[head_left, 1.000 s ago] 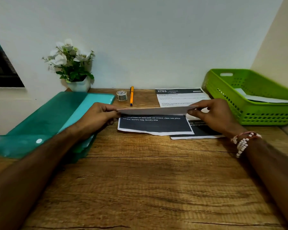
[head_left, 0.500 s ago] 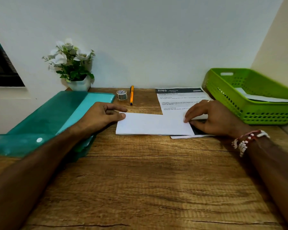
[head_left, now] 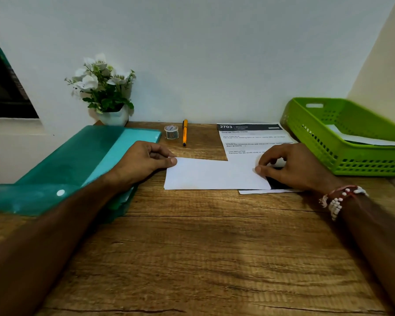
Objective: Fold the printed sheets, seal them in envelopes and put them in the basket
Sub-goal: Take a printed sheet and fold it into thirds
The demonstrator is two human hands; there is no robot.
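Folded sheet (head_left: 214,174) flat on the wooden worktop (head_left: 192,247), blank white side up, long edges running left to right. Overlaps a second printed sheet (head_left: 253,139) lying under its right end, headed "2703" on a dark band.

Left hand (head_left: 144,160) at the sheet's far-left corner: grip narrow, thumb tip down on the paper and forefinger curled close above it, pinching that corner. Right hand (head_left: 292,167) at the right end: thumb pressed onto the top face, other fingers arched over with tips down at the far edge, grip closed on the paper. Beaded bracelet (head_left: 340,199) round that wrist.

Just right of the right hand, a green plastic basket (head_left: 351,160) against the side wall, white paper (head_left: 369,140) inside; envelope or plain sheet, hard to call. Under the left forearm, a teal plastic folder (head_left: 66,169) with a snap button. Behind the sheet, near the back wall, a small tape roll (head_left: 171,132) beside an orange pen (head_left: 185,132). Back left corner: white flowers in a white pot (head_left: 105,87).
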